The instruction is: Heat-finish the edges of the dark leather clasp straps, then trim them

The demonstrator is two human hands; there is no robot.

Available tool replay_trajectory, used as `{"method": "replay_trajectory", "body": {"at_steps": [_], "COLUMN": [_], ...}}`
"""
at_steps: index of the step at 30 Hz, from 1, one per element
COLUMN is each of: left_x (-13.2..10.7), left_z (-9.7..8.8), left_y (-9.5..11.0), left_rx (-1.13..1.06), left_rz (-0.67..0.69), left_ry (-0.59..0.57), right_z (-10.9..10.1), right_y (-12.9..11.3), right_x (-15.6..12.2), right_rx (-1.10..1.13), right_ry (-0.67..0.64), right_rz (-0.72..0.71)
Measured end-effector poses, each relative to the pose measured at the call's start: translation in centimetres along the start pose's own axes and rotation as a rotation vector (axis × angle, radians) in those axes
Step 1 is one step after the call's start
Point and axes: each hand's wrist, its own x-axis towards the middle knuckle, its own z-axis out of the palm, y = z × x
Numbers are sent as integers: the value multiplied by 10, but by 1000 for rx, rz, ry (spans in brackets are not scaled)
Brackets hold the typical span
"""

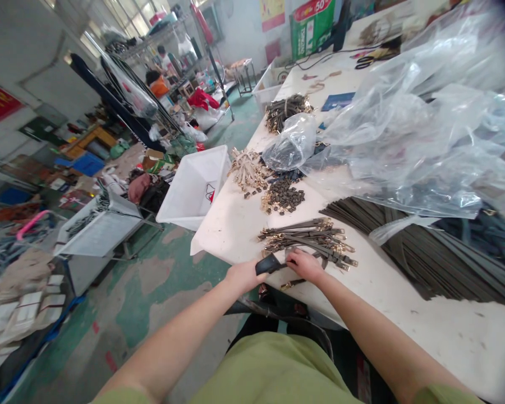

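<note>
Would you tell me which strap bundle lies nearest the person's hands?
The loose bundle touching the right hand; the far bundle and the stack at right lie farther.

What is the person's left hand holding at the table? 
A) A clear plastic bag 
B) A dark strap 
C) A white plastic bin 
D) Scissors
B. The left hand closes on the end of a dark strap, right next to the right hand.

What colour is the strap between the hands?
The strap is black, clearest in the head view.
</note>
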Motion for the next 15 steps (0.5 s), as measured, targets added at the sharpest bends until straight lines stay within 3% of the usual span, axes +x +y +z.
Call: {"method": "replay_trajectory", "body": {"at_steps": [3, 6, 10, 15], "left_x": [-15, -28, -38, -46], "left_z": [7, 15, 24, 35], "left_y": [-28, -41, -42, -38], "left_rx": [-76, -117, -115, -56], "left_rz": [-18, -16, -3, 27], "left_ry": [29, 29, 29, -13], "right_z": [-3, -7, -3, 5], "right_y": [-3, -14, -22, -15], "right_x": [3, 5, 1, -9], "right_rx": [-82, -245, -337, -232], "right_ry": [-41, -24, -26, -88], "right_rz": [-52, -168, -150, -128]}}
